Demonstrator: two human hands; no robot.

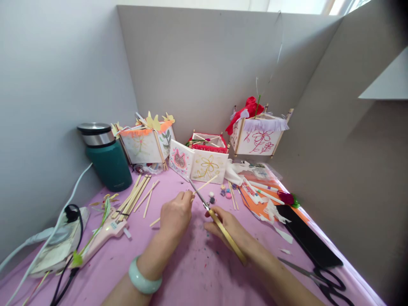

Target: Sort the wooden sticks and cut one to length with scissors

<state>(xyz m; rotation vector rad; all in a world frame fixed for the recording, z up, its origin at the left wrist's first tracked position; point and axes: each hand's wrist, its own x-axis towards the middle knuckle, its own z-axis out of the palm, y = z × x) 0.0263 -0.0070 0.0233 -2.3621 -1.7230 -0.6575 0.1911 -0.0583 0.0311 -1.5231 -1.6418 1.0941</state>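
Observation:
A thin wooden stick (206, 183) is pinched in my left hand (176, 212), slanting up to the right, with its other end showing below the hand. My right hand (228, 227) grips scissors (225, 233) with a gold handle. Their metal blades point up and left and cross the stick close to my left fingertips; whether they touch it I cannot tell. Several loose sticks (147, 199) lie on the purple tablecloth (197, 272) left of my left hand. Beyond both hands stand a panel with a yellow flower (209, 166) and a butterfly panel (180, 159).
A teal tumbler (108, 163), a pink glue gun (106, 238) and cables are on the left. Decorated lanterns (259, 138) stand at the back. Small paint pots (226, 193), markers (267, 193), a black slab (309, 236) and black-handled scissors (321, 278) lie right.

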